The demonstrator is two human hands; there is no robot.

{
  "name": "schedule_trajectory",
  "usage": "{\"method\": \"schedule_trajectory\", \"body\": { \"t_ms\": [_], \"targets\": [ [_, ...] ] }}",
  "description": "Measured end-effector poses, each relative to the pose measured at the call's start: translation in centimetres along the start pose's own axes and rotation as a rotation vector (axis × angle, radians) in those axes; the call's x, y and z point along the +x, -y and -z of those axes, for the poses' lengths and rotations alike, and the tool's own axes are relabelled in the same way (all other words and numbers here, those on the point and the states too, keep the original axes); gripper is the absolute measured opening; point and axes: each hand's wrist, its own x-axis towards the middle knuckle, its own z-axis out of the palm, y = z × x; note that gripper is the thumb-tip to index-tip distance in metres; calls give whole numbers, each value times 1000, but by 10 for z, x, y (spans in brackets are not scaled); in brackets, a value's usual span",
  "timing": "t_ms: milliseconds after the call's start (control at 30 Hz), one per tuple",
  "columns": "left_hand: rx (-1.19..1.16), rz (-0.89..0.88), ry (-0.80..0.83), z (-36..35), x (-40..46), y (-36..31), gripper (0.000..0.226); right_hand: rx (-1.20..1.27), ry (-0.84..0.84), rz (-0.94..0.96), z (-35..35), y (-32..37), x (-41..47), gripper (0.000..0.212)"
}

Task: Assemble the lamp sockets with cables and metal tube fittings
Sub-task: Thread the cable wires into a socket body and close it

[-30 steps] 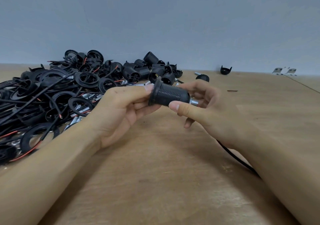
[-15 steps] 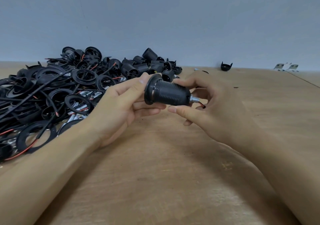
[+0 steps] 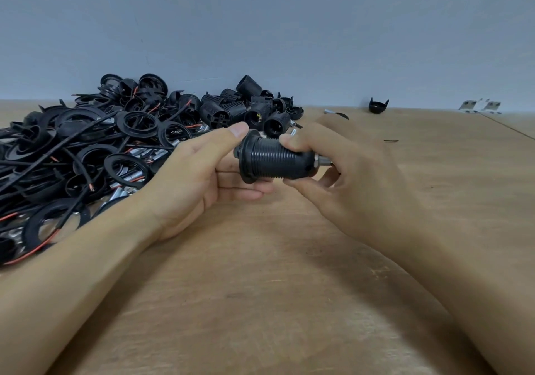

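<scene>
A black threaded lamp socket (image 3: 278,159) lies sideways above the wooden table, held between both hands. A flanged black ring sits on its left end, and a short metal tube fitting (image 3: 323,161) sticks out of its right end. My left hand (image 3: 202,178) pinches the ring end with thumb on top and fingers below. My right hand (image 3: 347,172) grips the threaded body with thumb and forefinger, its other fingers curled by the metal fitting. The socket's cable is hidden behind my right hand.
A big pile of black rings, cables with red wire ends and metal tubes (image 3: 86,149) covers the table's left. Loose black sockets (image 3: 249,108) lie behind the hands. A black cap (image 3: 378,105) and white brackets (image 3: 480,106) sit by the back wall.
The socket has tilted and turned slightly between the hands, and both hands shifted a little to the left. The black cable trailing under my right wrist is no longer visible.
</scene>
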Motion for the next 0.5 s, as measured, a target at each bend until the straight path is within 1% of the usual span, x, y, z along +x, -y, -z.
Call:
{"method": "schedule_trajectory", "body": {
  "t_ms": [200, 367, 500],
  "targets": [
    [-15, 70, -18, -2, -2, -1, 55, -146, 5, 88, -3, 6, 0, 20],
    [-11, 126, -21, -4, -4, -2, 50, -195, 5, 112, -4, 7, -1, 24],
    [21, 212, -26, -2, -4, -4, 59, -203, -5, 151, -3, 8, -1, 26]
  ]
}}
